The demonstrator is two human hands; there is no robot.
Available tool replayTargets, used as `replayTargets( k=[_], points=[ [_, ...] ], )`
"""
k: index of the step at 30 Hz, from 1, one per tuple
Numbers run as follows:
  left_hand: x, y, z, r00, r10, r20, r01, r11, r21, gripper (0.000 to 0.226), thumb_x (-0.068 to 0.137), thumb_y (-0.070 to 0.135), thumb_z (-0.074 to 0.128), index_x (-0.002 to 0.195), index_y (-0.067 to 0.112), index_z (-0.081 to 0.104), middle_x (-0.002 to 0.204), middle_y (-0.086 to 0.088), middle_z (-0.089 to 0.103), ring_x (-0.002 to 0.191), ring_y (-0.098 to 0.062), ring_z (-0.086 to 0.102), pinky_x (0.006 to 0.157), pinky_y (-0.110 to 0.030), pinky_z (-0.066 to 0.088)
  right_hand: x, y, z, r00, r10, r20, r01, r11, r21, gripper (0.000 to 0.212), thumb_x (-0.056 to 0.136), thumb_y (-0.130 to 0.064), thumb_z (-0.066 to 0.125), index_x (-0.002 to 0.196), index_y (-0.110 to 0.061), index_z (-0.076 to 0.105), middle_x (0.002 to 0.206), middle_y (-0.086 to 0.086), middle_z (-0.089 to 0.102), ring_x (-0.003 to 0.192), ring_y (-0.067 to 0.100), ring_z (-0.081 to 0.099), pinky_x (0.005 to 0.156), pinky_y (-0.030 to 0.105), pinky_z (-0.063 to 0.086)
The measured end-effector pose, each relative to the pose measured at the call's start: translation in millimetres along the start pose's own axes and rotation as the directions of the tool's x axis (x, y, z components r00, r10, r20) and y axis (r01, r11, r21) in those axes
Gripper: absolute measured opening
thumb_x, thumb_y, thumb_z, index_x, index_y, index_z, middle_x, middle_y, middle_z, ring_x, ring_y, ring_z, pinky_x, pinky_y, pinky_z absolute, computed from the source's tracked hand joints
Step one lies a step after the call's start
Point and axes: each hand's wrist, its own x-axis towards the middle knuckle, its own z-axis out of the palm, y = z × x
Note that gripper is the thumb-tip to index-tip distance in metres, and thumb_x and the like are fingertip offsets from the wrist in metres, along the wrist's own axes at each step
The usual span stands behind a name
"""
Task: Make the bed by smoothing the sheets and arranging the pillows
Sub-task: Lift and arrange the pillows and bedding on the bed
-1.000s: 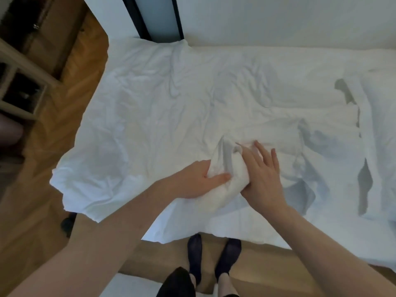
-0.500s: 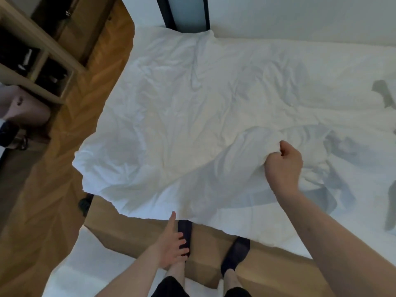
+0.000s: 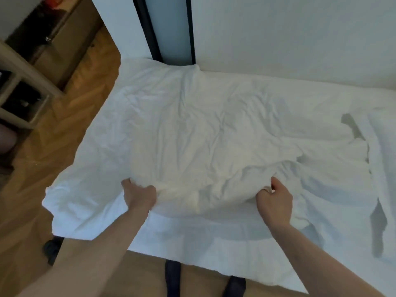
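A wrinkled white sheet (image 3: 192,129) covers the bed from the far wall to the near edge. My left hand (image 3: 139,195) grips a bunched fold of it near the front left. About a forearm's length to the right, my right hand (image 3: 275,202) is closed on another raised fold. Between the two hands the cloth is lifted into a ridge. A white pillow (image 3: 383,151) lies at the right edge, partly cut off by the frame.
The bed's wooden frame (image 3: 199,279) runs along the near side, with my dark-socked feet (image 3: 173,277) against it. Parquet floor (image 3: 53,146) lies to the left, with a shelf unit (image 3: 19,86) beyond. A white wall and dark door frame (image 3: 150,28) stand behind the bed.
My left hand came up from beside my legs and took hold of the sheet at the front left. My right hand has kept its grip on the fold.
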Motion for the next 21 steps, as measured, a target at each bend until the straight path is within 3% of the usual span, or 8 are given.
replayTargets(
  k=[4,6,8,10,12,15,19,21],
  points=[
    [26,143,40,0.940,0.339,0.026,-0.338,0.940,-0.049,0.052,0.079,0.001,0.066,0.124,0.011,0.042,0.104,-0.003,0.052,0.095,-0.028,0.058,0.078,-0.028,0.044,79,-67,1,0.971,-0.101,-0.217,0.109,0.994,0.025,0.005,0.082,-0.015,0.050,0.078,-0.011,0.050,0.072,0.008,0.060,0.075,0.038,0.056,0.068,0.043,0.045],
    [35,215,69,0.874,0.468,0.128,-0.459,0.883,-0.096,0.056,0.082,0.007,0.068,0.132,0.010,0.042,0.111,0.000,0.051,0.099,-0.021,0.056,0.080,-0.025,0.044,127,-102,-6,0.936,-0.155,-0.316,0.162,0.987,-0.004,0.009,0.082,-0.019,0.051,0.087,-0.014,0.057,0.090,0.013,0.065,0.089,0.039,0.059,0.078,0.044,0.046],
    [36,269,95,0.781,0.526,0.335,-0.518,0.847,-0.121,0.069,0.083,0.026,0.074,0.143,0.013,0.042,0.125,0.002,0.055,0.111,-0.019,0.057,0.091,-0.028,0.048,163,-132,-8,0.943,-0.148,-0.298,0.145,0.989,-0.030,0.037,0.089,-0.024,0.054,0.124,-0.013,0.061,0.129,0.016,0.059,0.117,0.035,0.057,0.099,0.038,0.043],
    [33,286,117,0.676,0.476,0.563,-0.514,0.852,-0.103,0.081,0.086,0.046,0.072,0.153,0.017,0.037,0.145,-0.002,0.051,0.130,-0.024,0.053,0.108,-0.037,0.046,175,-150,4,0.969,-0.149,-0.196,0.132,0.986,-0.098,0.060,0.093,-0.023,0.061,0.149,-0.013,0.043,0.152,0.013,0.039,0.133,0.028,0.048,0.112,0.031,0.034],
    [34,260,127,0.616,0.430,0.660,-0.585,0.811,0.018,0.073,0.092,0.046,0.069,0.154,0.020,0.039,0.153,-0.005,0.046,0.134,-0.026,0.051,0.112,-0.038,0.043,162,-151,29,0.979,-0.190,-0.076,0.176,0.971,-0.161,0.069,0.090,-0.016,0.067,0.152,-0.012,0.037,0.157,0.011,0.033,0.139,0.027,0.043,0.115,0.031,0.029],
    [58,175,118,0.599,0.319,0.735,-0.674,0.696,0.247,0.066,0.090,0.035,0.074,0.149,0.020,0.047,0.156,-0.008,0.043,0.132,-0.027,0.054,0.108,-0.033,0.044,125,-128,75,0.973,-0.178,0.148,0.205,0.958,-0.200,0.068,0.087,-0.013,0.069,0.149,-0.014,0.041,0.156,0.009,0.033,0.135,0.027,0.048,0.110,0.034,0.036],
    [120,69,74,0.678,0.093,0.729,-0.606,0.631,0.484,0.067,0.091,0.033,0.073,0.150,0.016,0.046,0.161,-0.006,0.032,0.145,-0.021,0.038,0.115,-0.028,0.031,92,-78,133,0.922,-0.060,0.382,0.190,0.931,-0.311,0.071,0.087,-0.016,0.069,0.150,-0.017,0.037,0.155,0.007,0.030,0.128,0.028,0.054,0.104,0.035,0.042],
    [155,38,48,0.750,0.009,0.661,-0.507,0.650,0.566,0.069,0.090,0.032,0.074,0.150,0.015,0.045,0.160,-0.008,0.034,0.141,-0.024,0.043,0.108,-0.028,0.036,82,-57,158,0.894,-0.006,0.448,0.187,0.913,-0.362,0.073,0.088,-0.020,0.067,0.153,-0.020,0.033,0.158,0.004,0.026,0.123,0.027,0.058,0.098,0.035,0.046]
  ],
)
